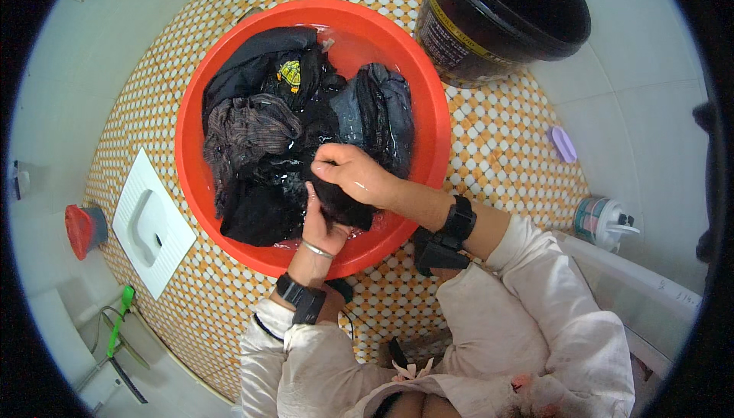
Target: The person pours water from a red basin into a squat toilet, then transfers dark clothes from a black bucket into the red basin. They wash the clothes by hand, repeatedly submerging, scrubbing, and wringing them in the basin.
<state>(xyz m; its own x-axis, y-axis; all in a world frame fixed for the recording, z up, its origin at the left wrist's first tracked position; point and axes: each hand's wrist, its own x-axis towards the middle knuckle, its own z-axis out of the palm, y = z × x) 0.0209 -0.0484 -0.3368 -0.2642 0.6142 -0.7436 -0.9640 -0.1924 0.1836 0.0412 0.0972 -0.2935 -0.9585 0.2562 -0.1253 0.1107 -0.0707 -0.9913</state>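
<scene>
A large red plastic basin [427, 131] stands on the floor before me, holding wet dark clothes and some water. My left hand [324, 226], palm turned up, is shut on a bunched black cloth [344, 203] near the basin's front side. My right hand [361, 177] is curled in a fist at the top of the same cloth; its fingertips are partly hidden, and its grip looks closed on the fabric. Around them lie a brown striped garment [249, 125], a grey-blue garment [347, 111] and a black garment with a yellow turtle print [291, 75].
Behind the basin at right stands a black bucket [476, 22] bearing writing. A white squat toilet [152, 226] is set in the tiled floor [487, 160] at left, near a red-and-grey bin [86, 228]. A purple plastic item [563, 144] and a lidded container [602, 217] are along the right wall.
</scene>
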